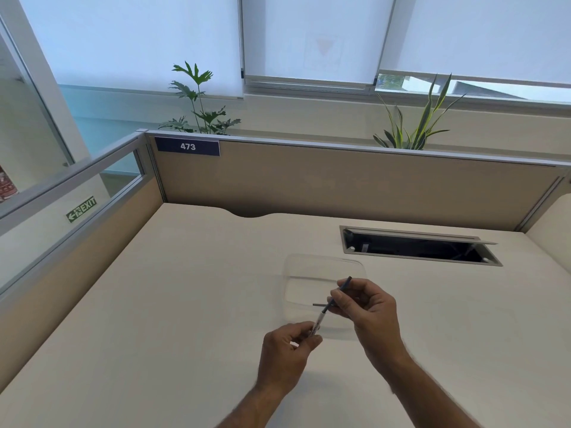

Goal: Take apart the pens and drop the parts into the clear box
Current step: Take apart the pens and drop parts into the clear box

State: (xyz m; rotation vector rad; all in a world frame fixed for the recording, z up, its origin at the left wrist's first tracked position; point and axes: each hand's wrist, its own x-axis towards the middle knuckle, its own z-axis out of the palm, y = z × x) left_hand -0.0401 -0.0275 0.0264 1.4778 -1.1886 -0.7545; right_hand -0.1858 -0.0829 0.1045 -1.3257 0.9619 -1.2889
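Observation:
A thin pen (327, 307) with a clear barrel and a dark upper part is held slanted over the near edge of the clear box (321, 264). My left hand (287, 353) pinches its lower, clear end. My right hand (364, 310) grips the dark upper part, whose tip sticks out above the fingers. The clear box stands on the cream desk (185, 304), just beyond both hands. Inside it lies a short dark pen part (318, 304).
An open cable hatch (417, 245) is set into the desk behind and right of the box. Beige partition walls (340, 180) close the desk at the back and left. Two plants stand behind the partition.

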